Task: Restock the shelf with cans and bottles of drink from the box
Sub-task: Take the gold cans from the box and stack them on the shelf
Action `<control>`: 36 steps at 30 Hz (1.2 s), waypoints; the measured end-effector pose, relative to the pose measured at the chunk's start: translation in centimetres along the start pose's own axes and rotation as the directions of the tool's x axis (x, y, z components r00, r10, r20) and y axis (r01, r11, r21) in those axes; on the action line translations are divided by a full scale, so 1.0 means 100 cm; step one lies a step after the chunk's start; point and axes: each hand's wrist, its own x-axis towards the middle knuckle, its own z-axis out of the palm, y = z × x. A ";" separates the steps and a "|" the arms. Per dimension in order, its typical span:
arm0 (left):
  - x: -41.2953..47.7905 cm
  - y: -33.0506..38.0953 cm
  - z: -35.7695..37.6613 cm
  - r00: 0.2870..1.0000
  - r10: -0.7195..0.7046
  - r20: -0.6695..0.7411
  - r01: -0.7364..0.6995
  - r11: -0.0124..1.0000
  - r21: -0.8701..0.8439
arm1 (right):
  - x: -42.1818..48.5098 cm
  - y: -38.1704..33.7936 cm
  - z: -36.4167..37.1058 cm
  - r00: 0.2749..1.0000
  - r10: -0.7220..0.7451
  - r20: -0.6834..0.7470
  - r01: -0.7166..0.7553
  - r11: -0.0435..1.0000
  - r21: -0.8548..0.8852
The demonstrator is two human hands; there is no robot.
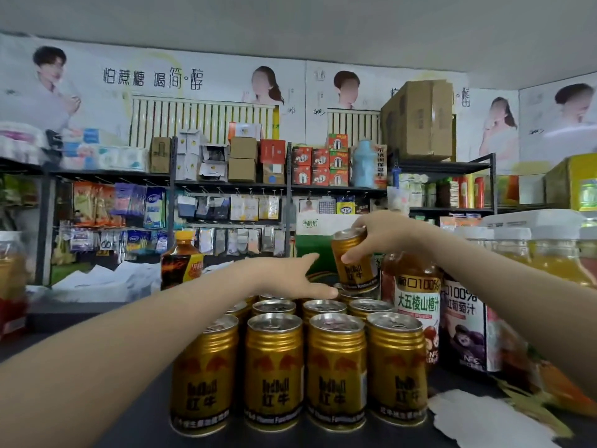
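Dark shelf board (135, 421) carries the stock. All positions below are given relative to the block of gold cans (303, 350) standing upright on it.

Block count: four cans in the front row and four tops visible in the second row. Further tops behind are partly hidden by an arm, so their number cannot be told.

Right of the block stands one purple-and-white juice carton (465, 328). One juice bottle (416, 305) with a white label stands between block and carton, just beside both. Behind the block to the left stands one brown tea bottle (182, 260) with a yellow cap.

Above the block's rear right corner is one tilted can (353, 257), gold like the rest, its base at the top of a rear can. Whether the two touch cannot be told.

At this can's upper end the right hand (384, 237) grips it, fingers and thumb curled round it. Over the rear rows hovers the left hand (290, 276), fingers straight, thumb spread, holding nothing.
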 end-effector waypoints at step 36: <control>-0.101 -0.019 0.091 0.593 0.475 -0.649 0.004 0.805 0.593 | -0.036 0.009 0.043 0.943 -0.292 -0.160 0.190 0.867 -0.461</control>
